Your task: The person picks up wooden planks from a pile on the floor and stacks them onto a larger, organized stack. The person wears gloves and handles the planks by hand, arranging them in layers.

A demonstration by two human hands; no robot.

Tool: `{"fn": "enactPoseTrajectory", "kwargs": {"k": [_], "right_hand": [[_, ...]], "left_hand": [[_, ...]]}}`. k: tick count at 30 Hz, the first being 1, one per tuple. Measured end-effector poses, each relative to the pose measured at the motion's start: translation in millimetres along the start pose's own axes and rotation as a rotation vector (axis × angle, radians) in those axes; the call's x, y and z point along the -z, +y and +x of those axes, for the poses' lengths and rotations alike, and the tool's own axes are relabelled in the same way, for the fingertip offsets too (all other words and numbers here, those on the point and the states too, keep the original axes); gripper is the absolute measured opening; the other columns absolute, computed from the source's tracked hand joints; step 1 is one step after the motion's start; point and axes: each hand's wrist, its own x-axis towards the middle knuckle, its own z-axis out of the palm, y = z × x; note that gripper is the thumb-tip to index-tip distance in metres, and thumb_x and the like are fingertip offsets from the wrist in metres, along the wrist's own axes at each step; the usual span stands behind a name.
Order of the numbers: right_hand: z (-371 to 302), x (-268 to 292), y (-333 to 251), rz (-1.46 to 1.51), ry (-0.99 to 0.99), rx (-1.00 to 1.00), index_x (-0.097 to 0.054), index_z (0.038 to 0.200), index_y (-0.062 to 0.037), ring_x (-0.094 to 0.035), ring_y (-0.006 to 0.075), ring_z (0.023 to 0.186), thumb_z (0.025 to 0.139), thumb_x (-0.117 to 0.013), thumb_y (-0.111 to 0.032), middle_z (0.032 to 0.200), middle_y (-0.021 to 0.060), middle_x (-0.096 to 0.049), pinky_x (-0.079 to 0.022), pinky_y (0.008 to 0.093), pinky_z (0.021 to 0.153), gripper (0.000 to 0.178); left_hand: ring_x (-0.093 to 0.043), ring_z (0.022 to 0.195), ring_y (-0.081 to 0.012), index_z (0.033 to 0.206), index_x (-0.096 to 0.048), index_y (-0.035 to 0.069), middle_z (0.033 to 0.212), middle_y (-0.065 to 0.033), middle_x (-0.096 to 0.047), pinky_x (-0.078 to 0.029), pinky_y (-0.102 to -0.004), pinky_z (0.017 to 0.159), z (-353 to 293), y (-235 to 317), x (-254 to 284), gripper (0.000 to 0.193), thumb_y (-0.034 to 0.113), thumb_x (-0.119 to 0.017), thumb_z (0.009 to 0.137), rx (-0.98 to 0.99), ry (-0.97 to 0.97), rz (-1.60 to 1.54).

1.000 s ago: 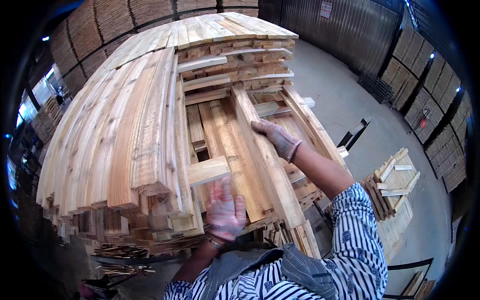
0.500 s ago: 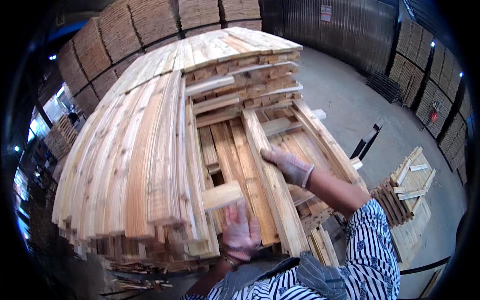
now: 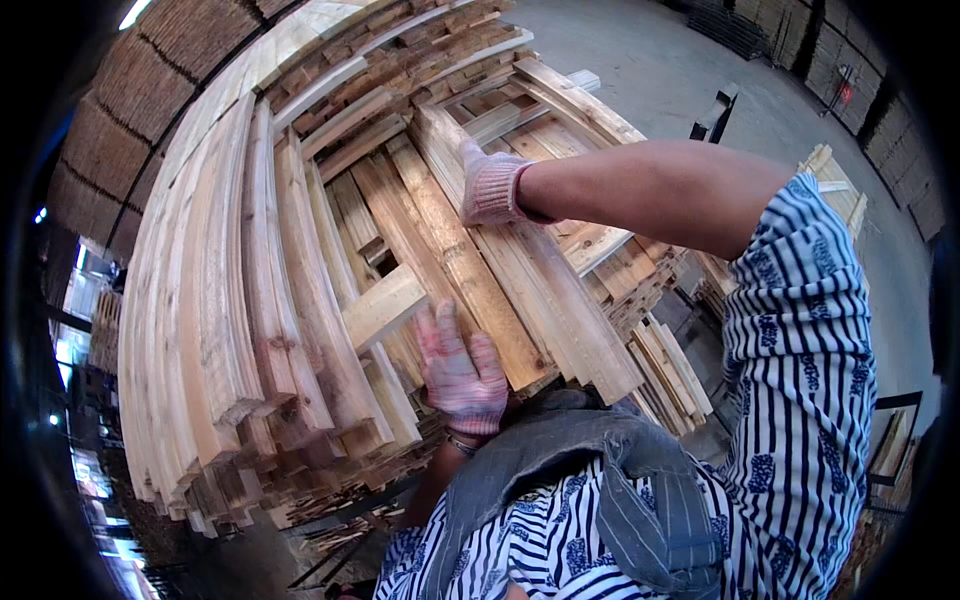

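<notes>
My right hand (image 3: 490,190), in a pale knitted glove, reaches across from the right. It grips a long wooden board (image 3: 565,310) near its upper part; the fingertips are partly hidden. My left hand (image 3: 462,378), in a pinkish striped glove, has its fingers stretched out and holds nothing. Its fingertips are beside the end of a short wooden crosspiece (image 3: 385,305), over the near ends of the boards. Between my hands lies a darker yellow-brown plank (image 3: 470,290), left of the gripped board.
To the left, a high stack of long boards (image 3: 190,300) bulges toward me. More stacked timber (image 3: 440,50) rises behind. Another board (image 3: 585,105) lies along the right side of the pile. Loose strips (image 3: 668,370) sit low at the right, and a black metal post (image 3: 714,115) stands on the concrete floor.
The view has tilted down and closer. My right arm now bends across the pile, with the hand on the long board; a second edge shows along that board. My left hand stays beside the crosspiece.
</notes>
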Motion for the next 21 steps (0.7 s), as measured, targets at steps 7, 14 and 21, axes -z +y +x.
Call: {"fn": "enactPoseTrajectory", "kwargs": {"k": [7, 14, 21], "right_hand": [[11, 50, 47, -0.171, 0.154, 0.119, -0.026, 0.158, -0.0101, -0.069, 0.0396, 0.105, 0.074, -0.074, -0.024, 0.119, 0.0318, -0.065, -0.056, 0.0455, 0.089, 0.097], [12, 4, 36, -0.624, 0.494, 0.190, -0.031, 0.155, -0.0054, -0.047, 0.0440, 0.137, 0.101, -0.045, -0.045, 0.161, 0.0301, -0.023, -0.033, 0.0508, 0.118, 0.069], [30, -45, -7, 0.034, 0.127, 0.047, -0.033, 0.153, -0.0012, -0.057, 0.0436, 0.127, 0.102, -0.047, -0.037, 0.139, 0.0297, -0.054, -0.048, 0.0494, 0.102, 0.064]], "left_hand": [[-0.039, 0.135, -0.0567, 0.148, -0.042, 0.001, 0.148, -0.0357, -0.039, -0.033, -0.0598, 0.114, 2, 0, 2, 0.059, 0.028, -0.054, 0.097, 0.009, -0.036, -0.024], [-0.039, 0.133, -0.0581, 0.147, -0.046, 0.004, 0.146, -0.0371, -0.039, -0.035, -0.0608, 0.111, -6, -4, 6, 0.058, 0.033, -0.056, 0.098, -0.027, -0.060, -0.061], [-0.042, 0.135, -0.0534, 0.148, -0.044, -0.001, 0.152, -0.0364, -0.034, -0.035, -0.0547, 0.113, 4, -3, 6, 0.057, 0.033, -0.050, 0.102, -0.035, -0.085, 0.015]]}}
